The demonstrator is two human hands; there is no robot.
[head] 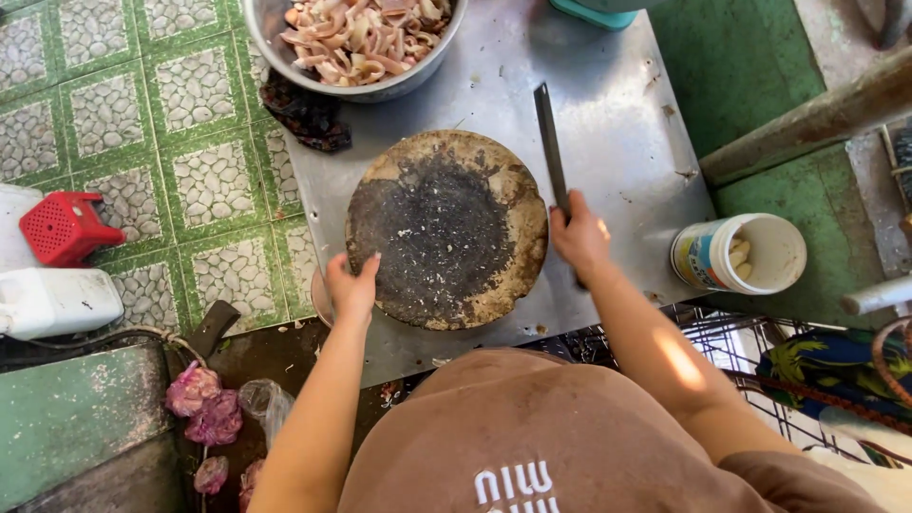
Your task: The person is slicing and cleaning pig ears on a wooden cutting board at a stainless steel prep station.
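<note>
Head view looks down on my right hand (578,236), clenched around the handle of a long dark-bladed cleaver (550,147) whose blade lies on the scuffed steel tabletop (608,123), just beside the round, dark-stained wooden chopping block (445,228). My left hand (352,285) grips that block's near-left rim. Beyond the block sits a metal bowl (432,66) of pale sliced meat.
</note>
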